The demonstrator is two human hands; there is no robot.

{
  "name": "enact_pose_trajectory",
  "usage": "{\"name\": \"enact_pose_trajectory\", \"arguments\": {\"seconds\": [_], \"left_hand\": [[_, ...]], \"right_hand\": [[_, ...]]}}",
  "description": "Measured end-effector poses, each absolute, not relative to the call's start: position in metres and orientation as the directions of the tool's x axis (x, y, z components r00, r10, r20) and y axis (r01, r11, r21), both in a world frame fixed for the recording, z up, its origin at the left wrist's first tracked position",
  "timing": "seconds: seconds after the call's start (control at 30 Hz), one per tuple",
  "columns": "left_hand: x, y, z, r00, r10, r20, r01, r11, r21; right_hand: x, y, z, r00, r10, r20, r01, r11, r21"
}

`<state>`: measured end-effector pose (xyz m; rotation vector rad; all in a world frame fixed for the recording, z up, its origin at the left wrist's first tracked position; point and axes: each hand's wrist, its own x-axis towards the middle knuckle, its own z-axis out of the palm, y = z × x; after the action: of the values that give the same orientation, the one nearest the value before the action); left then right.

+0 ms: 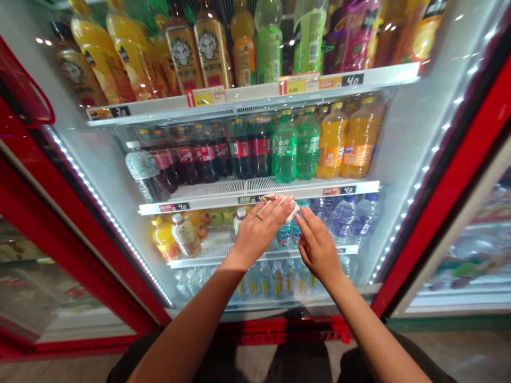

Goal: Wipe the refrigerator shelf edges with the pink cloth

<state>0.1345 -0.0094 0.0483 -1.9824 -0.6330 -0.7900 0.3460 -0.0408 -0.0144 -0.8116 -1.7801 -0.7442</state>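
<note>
A pale crumpled cloth [294,209] lies under the fingers of my left hand [261,226], against the front edge of a fridge shelf [215,201] that holds cola, green and orange bottles. The left hand presses the cloth with its fingers extended and wears a ring. My right hand [317,242] is just to the right, its fingertips at the cloth's right edge and its fingers stretched forward. Whether it grips any of the cloth is not clear. Part of a price label on the shelf edge is covered by the cloth and left hand.
Upper shelf [247,96] carries yellow, gold and green bottles. Below the hands, a lower shelf [211,255] holds juice [164,238] and blue-capped bottles [343,217]. Water bottles [278,279] stand at the bottom. Red frames [443,202] and light strips [427,149] border the fridge.
</note>
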Motion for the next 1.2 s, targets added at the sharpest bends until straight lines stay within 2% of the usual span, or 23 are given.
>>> {"name": "enact_pose_trajectory", "arguments": {"seconds": [0.17,0.5,0.6,0.8,0.93,1.1,1.2], "left_hand": [[0.128,-0.003,0.049,0.683,0.118,0.72,0.648,-0.553,-0.524],[0.093,-0.018,0.05,0.716,0.108,0.69,0.63,-0.525,-0.572],[0.069,-0.025,0.042,0.707,0.126,0.696,0.649,-0.506,-0.568],[0.035,-0.039,0.028,0.583,0.241,0.776,0.762,-0.494,-0.419],[0.028,-0.042,0.026,0.58,0.261,0.772,0.76,-0.516,-0.396],[0.022,-0.042,0.031,0.611,0.263,0.746,0.747,-0.503,-0.435],[0.012,-0.042,0.031,0.679,0.242,0.693,0.698,-0.506,-0.507]], "right_hand": [[0.329,-0.031,-0.004,-0.335,0.138,0.932,0.752,0.635,0.176],[0.307,-0.028,0.028,-0.262,0.023,0.965,0.766,0.613,0.193],[0.299,-0.03,0.039,-0.282,0.043,0.958,0.758,0.622,0.195],[0.296,-0.037,0.04,-0.401,0.133,0.907,0.749,0.617,0.241],[0.295,-0.038,0.043,-0.346,0.121,0.93,0.799,0.558,0.225],[0.273,-0.03,0.043,-0.215,0.165,0.963,0.892,0.435,0.125],[0.269,-0.028,0.036,-0.276,0.163,0.947,0.879,0.441,0.181]]}}
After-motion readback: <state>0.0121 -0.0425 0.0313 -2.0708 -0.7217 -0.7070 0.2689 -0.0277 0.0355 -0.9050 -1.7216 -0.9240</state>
